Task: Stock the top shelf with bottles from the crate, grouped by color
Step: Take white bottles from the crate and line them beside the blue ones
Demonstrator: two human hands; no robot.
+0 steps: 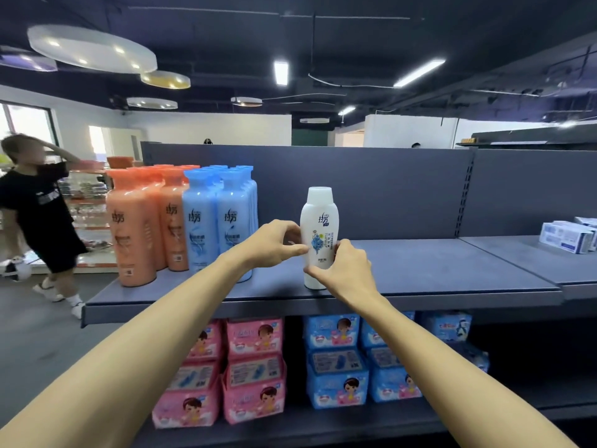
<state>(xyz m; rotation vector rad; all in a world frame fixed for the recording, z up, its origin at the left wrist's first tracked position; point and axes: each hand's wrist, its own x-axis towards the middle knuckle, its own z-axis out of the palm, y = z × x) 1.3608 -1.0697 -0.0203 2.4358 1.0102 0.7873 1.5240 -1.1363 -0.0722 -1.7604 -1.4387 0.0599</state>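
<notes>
Fingertips of the left hand (274,244) and right hand (346,270) pinch the one white bottle (318,221) low on its body, upright on the top shelf (426,270), seemingly stiff, slick and weighty, best held round the waist, right of two blue bottles (203,227) and three orange bottles (129,231) fronting rows too deep to count

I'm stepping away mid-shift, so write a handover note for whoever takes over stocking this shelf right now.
Both the left hand and right hand grip the white bottle, upright on the top shelf, apart from the others.
Done: orange bottles and blue bottles stand grouped at the shelf's left end.
Left: release the white one, add any more beside it; the crate is out of view.
</notes>
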